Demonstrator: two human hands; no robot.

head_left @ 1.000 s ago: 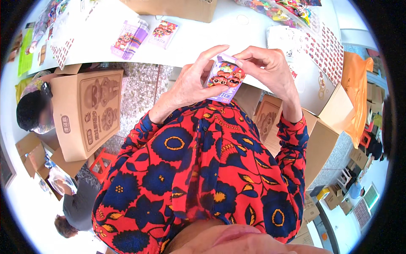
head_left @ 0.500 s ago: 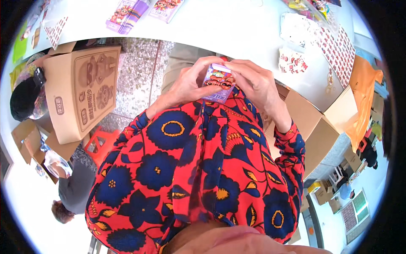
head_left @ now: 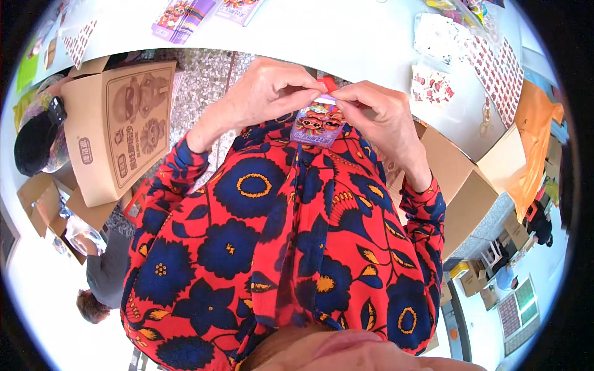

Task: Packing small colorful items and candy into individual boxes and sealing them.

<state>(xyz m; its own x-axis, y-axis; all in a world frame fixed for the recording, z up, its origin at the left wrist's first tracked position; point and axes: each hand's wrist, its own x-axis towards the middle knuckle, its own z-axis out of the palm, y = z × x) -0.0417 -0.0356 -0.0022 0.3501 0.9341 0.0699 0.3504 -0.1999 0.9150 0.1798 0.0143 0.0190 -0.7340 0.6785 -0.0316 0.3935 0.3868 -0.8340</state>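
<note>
A small purple carton [head_left: 317, 127] with cartoon characters on its front is tilted against my body below the table edge. My left hand [head_left: 269, 93] is closed in a pinch, thumb and forefinger at the carton's white top edge. My right hand [head_left: 377, 114] is closed too, its thumb at the carton's upper right corner and its forefinger at the top. Between the fingertips of both hands shows a small red piece [head_left: 328, 85]; what it is, I cannot make out.
Flattened purple cartons [head_left: 182, 20] lie stacked on the white table [head_left: 346, 37]. Red-patterned sticker sheets [head_left: 498, 77] and a cut piece [head_left: 431, 85] lie at right. A large cardboard box [head_left: 120, 130] stands left, an open one [head_left: 461, 191] right. People sit at left.
My left hand has moved from the carton's left side up to its top edge. The right hand has shifted slightly outward, and more of the carton's front and the red piece shows.
</note>
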